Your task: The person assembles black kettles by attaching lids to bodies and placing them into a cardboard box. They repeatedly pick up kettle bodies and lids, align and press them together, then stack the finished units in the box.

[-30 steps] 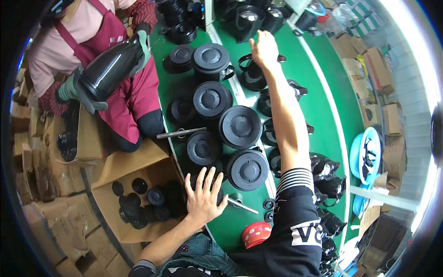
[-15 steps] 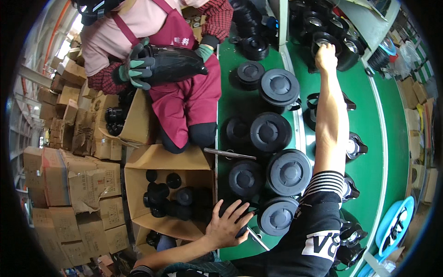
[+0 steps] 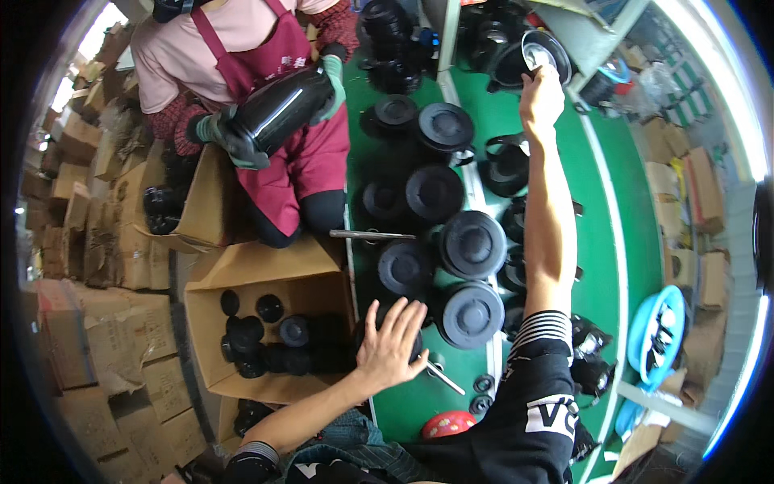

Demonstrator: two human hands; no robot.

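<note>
My right arm reaches to the far end of the green bench. My right hand [image 3: 542, 101] is closed at the rim of a black pot with a shiny metal inside [image 3: 548, 55], which is tilted. Near me, my left hand [image 3: 391, 345] lies with fingers spread on a round black piece [image 3: 418, 347], mostly hidden under the palm. Several round black lidded containers, including a grey-black lid [image 3: 472, 316], stand in rows between my hands. Beside my right forearm are black pots with handles [image 3: 506, 165].
A metal rod [image 3: 372, 235] lies across the bench edge. An open carton [image 3: 242, 278] of black parts stands left. Across from me, a gloved person holds a glossy black cylinder [image 3: 284, 109]. At right is a blue basin [image 3: 655, 331]; a red dotted item [image 3: 448, 423] lies close to me.
The view has shifted, so the bench appears farther left. The pot at my right hand is now tilted, its shiny inside showing. The other person's cylinder has turned to a slant.
</note>
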